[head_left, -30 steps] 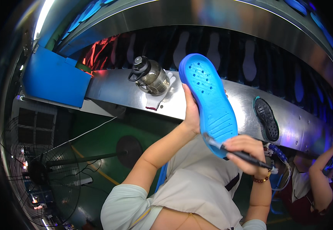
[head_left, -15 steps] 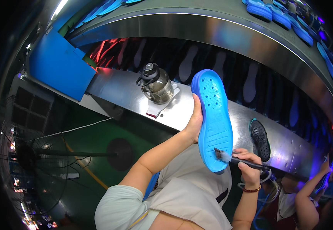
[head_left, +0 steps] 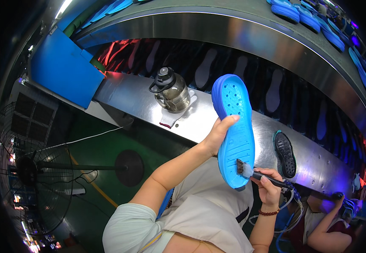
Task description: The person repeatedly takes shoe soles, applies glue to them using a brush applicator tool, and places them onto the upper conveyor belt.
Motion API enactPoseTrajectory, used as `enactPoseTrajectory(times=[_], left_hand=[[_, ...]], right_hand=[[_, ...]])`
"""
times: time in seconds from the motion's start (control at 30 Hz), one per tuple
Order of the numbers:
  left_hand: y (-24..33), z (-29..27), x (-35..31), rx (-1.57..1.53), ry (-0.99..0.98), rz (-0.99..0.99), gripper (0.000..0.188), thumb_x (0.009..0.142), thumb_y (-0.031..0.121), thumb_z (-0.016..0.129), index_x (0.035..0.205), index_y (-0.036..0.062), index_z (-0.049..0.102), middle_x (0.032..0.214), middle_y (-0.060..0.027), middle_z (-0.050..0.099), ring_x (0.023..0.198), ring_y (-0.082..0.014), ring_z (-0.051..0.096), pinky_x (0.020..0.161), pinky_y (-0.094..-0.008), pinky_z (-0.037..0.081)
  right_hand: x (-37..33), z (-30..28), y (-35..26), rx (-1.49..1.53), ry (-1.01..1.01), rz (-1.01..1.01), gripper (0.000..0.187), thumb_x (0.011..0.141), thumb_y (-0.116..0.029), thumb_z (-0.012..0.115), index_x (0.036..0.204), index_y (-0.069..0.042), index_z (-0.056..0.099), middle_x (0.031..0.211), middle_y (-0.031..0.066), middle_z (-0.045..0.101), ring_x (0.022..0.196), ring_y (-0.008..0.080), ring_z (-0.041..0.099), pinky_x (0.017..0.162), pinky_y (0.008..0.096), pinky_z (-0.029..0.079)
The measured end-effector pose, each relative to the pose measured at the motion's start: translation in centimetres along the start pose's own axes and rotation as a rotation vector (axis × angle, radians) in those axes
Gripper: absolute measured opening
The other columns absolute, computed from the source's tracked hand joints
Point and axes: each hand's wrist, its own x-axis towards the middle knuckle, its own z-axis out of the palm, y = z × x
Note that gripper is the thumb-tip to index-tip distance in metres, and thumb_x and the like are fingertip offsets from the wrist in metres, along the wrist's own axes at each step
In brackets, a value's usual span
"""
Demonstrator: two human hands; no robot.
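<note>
A bright blue shoe sole (head_left: 237,139), hollow side facing me, is held up near the metal ledge. My left hand (head_left: 221,134) grips it by its left edge, thumb lying over the inner face and fingers hidden behind. In my right hand (head_left: 268,185) is a dark-handled brush (head_left: 246,169) with a hose trailing from its handle end. The bristles touch the lower part of the sole's inside. A black sole with a teal edge (head_left: 285,155) lies on the ledge to the right of the held one.
On the metal ledge (head_left: 128,92) a large dark-lidded water jug (head_left: 172,90) stands on a pale glove (head_left: 166,120). Several blue soles (head_left: 285,10) rest on the conveyor above. A floor fan (head_left: 31,168) is at left. Another person's arm (head_left: 328,223) shows at lower right.
My left thumb has shifted from the sole's edge onto its inner face, and the sole has turned slightly, showing more of its side. The brush stays on the lower part.
</note>
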Motion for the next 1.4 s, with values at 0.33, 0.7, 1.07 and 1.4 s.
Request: enactPoseTrajectory(times=[0.33, 0.7, 1.07, 1.4], left_hand=[[0.8, 4.4, -4.0, -0.386, -0.21, 0.046, 0.09, 0.078, 0.072, 0.022, 0.135, 0.0027, 0.019, 0.132, -0.0178, 0.034, 0.12, -0.0318, 0.038, 0.097, -0.0437, 0.035], [0.7, 3.5, -2.5, -0.517, -0.056, 0.1, 0.061, 0.088, 0.05, 0.035, 0.122, -0.0002, 0.04, 0.111, -0.0135, 0.055, 0.097, -0.0221, 0.056, 0.083, -0.0341, 0.047], [1.6, 2.0, -1.4, -0.605, -0.203, 0.01, 0.06, 0.089, 0.048, 0.034, 0.121, -0.0017, 0.043, 0.114, -0.0163, 0.053, 0.102, -0.0244, 0.055, 0.088, -0.0374, 0.044], [2.6, 1.3, -0.2, -0.502, -0.183, -0.385, 0.049, 0.09, 0.039, 0.041, 0.117, -0.0016, 0.048, 0.11, -0.0174, 0.056, 0.096, -0.024, 0.059, 0.084, -0.0364, 0.048]], right_hand=[[1.0, 4.0, -2.3, 0.225, 0.079, -0.14, 0.02, 0.079, -0.002, 0.053, 0.097, 0.005, 0.053, 0.101, 0.0209, 0.057, 0.096, 0.0276, 0.057, 0.087, 0.0431, 0.046], [2.2, 5.6, -3.7, -0.49, 0.041, -0.309, 0.022, 0.067, 0.006, 0.061, 0.089, 0.005, 0.061, 0.092, 0.0186, 0.062, 0.089, 0.0267, 0.06, 0.082, 0.0324, 0.046], [4.7, 5.2, -7.1, -0.802, -0.475, -0.412, 0.02, 0.065, 0.006, 0.062, 0.084, 0.004, 0.063, 0.086, 0.0168, 0.064, 0.084, 0.027, 0.063, 0.078, 0.0332, 0.048], [3.7, 4.8, -8.0, -0.788, -0.503, -0.38, 0.023, 0.064, -0.004, 0.069, 0.086, -0.003, 0.064, 0.089, 0.0091, 0.065, 0.082, 0.0235, 0.061, 0.076, 0.0321, 0.046]])
